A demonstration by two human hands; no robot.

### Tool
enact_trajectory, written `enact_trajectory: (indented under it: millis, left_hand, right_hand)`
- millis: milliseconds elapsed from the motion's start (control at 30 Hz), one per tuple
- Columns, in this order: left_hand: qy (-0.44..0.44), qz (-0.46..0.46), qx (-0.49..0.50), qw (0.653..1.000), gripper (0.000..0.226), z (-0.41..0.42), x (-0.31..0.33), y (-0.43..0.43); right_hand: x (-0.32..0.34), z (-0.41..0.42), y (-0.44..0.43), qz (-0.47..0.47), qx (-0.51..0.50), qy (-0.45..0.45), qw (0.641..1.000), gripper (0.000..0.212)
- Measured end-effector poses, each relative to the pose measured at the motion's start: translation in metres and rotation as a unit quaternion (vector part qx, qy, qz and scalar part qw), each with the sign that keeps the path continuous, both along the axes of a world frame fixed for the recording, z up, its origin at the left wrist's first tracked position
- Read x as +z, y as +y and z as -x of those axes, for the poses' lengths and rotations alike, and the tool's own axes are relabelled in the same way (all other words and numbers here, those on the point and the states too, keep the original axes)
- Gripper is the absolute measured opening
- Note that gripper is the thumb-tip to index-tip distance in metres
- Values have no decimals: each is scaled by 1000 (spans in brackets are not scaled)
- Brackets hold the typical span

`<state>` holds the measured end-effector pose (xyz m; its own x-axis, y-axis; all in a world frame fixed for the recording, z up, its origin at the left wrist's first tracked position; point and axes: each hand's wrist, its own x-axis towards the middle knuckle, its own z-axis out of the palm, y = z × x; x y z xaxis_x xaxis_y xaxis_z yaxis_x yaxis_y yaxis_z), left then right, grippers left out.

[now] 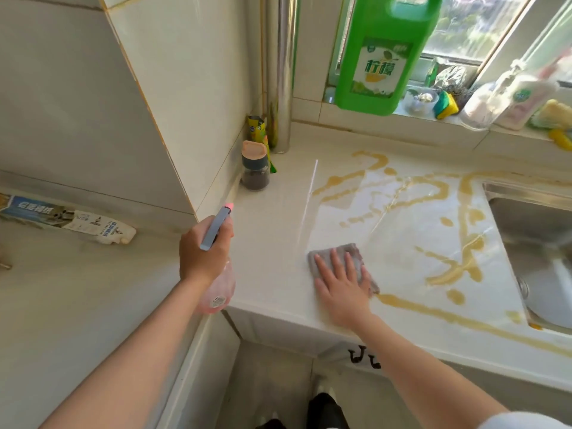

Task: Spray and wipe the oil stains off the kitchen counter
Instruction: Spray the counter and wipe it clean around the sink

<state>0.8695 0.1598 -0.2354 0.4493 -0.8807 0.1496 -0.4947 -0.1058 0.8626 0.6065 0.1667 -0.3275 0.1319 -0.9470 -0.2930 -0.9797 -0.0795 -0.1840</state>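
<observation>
Oil stains (445, 275): pressing cloth (349, 250) under flat, open right hand (340, 286); gripping spray bottle (219, 289) in left hand (201, 255); risking smearing toward counter (272, 236) edge.

Counter: pale cream stone-look kitchen counter (272, 249), smooth, glossy
Cloth: grey square wiping cloth (351, 251), soft, matt
Bottle: pink translucent plastic spray bottle (221, 289), slick
Sink: grey steel sink basin (526, 215), brushed sheen
Pipe: upright chrome metal pipe (283, 72), mirror-bright

Bright daylight from the window (483, 29) glares off the counter (387, 218); edges bend.
</observation>
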Motion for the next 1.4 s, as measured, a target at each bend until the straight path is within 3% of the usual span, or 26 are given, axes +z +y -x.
enact_trajectory:
  millis: [100,200,400,533,733,800,967,1167,1267,1400]
  left_hand:
    - [1,4,-36,999,46,11,2,-6]
    - [21,8,-78,997,44,37,4,-18]
    - [53,-3,-123,991,39,84,2,-42]
    - [37,6,-149,988,41,109,2,-49]
    - [18,36,-166,985,59,122,-2,-47]
    - [13,34,-166,985,57,123,-2,-47]
    - [8,-15,-142,990,42,129,0,-60]
    - [-32,-15,-200,979,60,141,1,-60]
    - [-53,-10,-261,964,64,160,6,-59]
    - [-42,-59,-328,942,55,198,14,-57]
  right_hand:
    - [4,-5,17,0,86,-19,996,57]
    - [7,23,23,18,105,-14,994,53]
    - [7,100,37,12,-127,5,992,52]
    - [7,161,42,3,-281,6,960,56]
    - [9,193,-11,-50,-425,-15,904,57]
    - [6,181,-29,-44,-393,-6,919,56]
    - [0,112,-40,-1,-169,1,986,55]
    - [-1,68,-2,5,2,1,1000,61]
    - [-2,85,21,24,13,9,1000,54]
    - [0,133,52,25,-117,19,993,52]
